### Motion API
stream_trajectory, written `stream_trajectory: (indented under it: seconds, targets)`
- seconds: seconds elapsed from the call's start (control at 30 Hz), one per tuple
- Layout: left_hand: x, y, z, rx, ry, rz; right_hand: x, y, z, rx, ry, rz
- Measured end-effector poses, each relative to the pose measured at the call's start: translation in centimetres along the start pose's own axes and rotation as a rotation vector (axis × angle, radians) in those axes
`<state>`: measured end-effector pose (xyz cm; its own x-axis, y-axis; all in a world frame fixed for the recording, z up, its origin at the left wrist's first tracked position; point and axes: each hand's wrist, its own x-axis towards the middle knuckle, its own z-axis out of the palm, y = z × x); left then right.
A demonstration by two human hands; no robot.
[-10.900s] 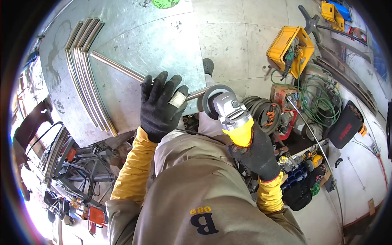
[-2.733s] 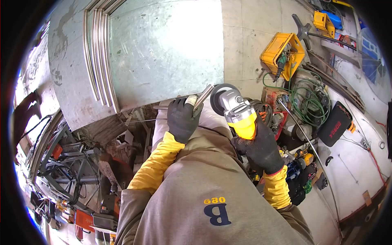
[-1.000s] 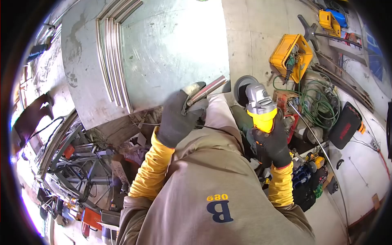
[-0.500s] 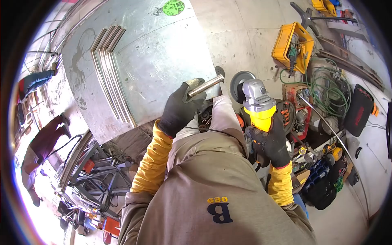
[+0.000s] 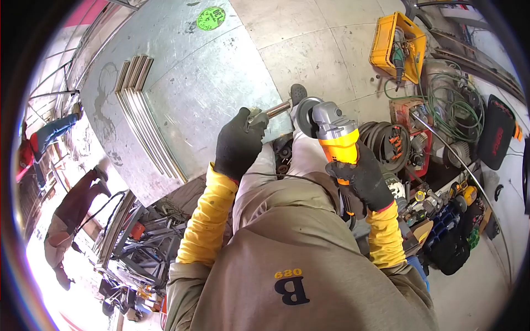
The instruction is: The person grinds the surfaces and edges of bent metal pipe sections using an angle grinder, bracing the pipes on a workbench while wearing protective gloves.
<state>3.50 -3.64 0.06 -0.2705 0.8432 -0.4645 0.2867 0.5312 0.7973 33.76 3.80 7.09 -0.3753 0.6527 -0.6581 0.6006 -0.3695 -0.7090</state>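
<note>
A short shiny metal tube (image 5: pixel 277 109) is gripped in my gloved left hand (image 5: pixel 240 144), near the right edge of the metal-topped table (image 5: pixel 204 94). My right hand (image 5: pixel 369 179), in a black glove, is closed round the yellow body of an angle grinder (image 5: pixel 337 138). The grinder's round disc (image 5: pixel 307 117) stands close to the tube's far end. On the table to the left lie several long bent metal tubes (image 5: pixel 146 129), side by side. A round green sticker (image 5: pixel 211 18) is on the tabletop.
At upper right a yellow crate (image 5: pixel 381 52) holds a green tool (image 5: pixel 397 58). A coiled green hose (image 5: pixel 458 105), a coiled cable (image 5: pixel 381 140) and several power tools crowd the floor at right. People (image 5: pixel 69 212) are at far left, beside metal frames (image 5: pixel 138 237).
The view has shifted a little. The grinder has moved left, its disc now nearer the tube's end. The tube sits slightly lower and more to the left, still in my left hand.
</note>
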Motion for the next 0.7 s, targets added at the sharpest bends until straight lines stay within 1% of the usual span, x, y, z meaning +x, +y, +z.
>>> stream_trajectory:
  seconds: [0.03,0.07,0.1,0.13,0.17,0.23,0.3,0.33,0.4,0.43,0.5,0.57,0.63,0.67,0.7]
  targets:
    - [-0.4,0.7,0.2,0.057,0.053,0.032,0.1,-0.1,-0.2,0.097,-0.060,0.078]
    - [-0.8,1.2,0.4,0.113,0.107,0.063,0.2,-0.1,-0.3,0.103,-0.060,0.080]
    - [-1.0,1.1,0.7,0.118,0.102,0.063,0.3,-0.2,-0.4,0.179,-0.094,0.091]
    - [-1.1,0.6,1.1,0.201,0.145,0.118,0.5,-0.3,-0.5,0.255,-0.130,0.102]
    - [-1.4,0.4,1.4,0.282,0.187,0.172,0.5,-0.5,-0.7,0.259,-0.130,0.104]
    - [-1.6,0.5,1.7,0.261,0.207,0.130,0.6,-0.8,-1.0,0.280,-0.169,0.143]
    - [-1.7,-0.2,2.0,0.491,0.190,0.330,0.7,-0.1,-1.4,0.235,-0.174,0.116]
    - [-1.8,-0.4,2.1,0.493,0.188,0.327,0.8,0.0,-1.6,0.187,-0.178,0.083]
    - [-2.1,-0.4,2.3,0.611,0.194,0.397,1.1,-0.1,-1.9,0.162,-0.195,0.068]
    - [-2.2,-0.5,2.6,0.611,0.195,0.395,1.3,-0.2,-2.1,0.134,-0.210,0.051]
    - [-2.3,-0.6,3.3,0.508,0.238,0.205,1.6,-0.5,-2.2,0.119,-0.213,0.021]
    - [-2.5,-0.2,3.7,0.484,0.271,0.186,2.0,-0.8,-2.3,0.103,-0.216,-0.010]
    - [-2.7,0.1,3.9,0.458,0.303,0.168,2.6,-1.2,-2.4,0.047,-0.245,-0.091]
    - [-2.7,0.1,4.0,0.461,0.312,0.155,2.7,-1.5,-2.7,0.043,-0.246,-0.090]
    - [-2.8,0.2,4.0,0.465,0.322,0.141,2.9,-2.2,-3.1,0.071,-0.288,-0.012]
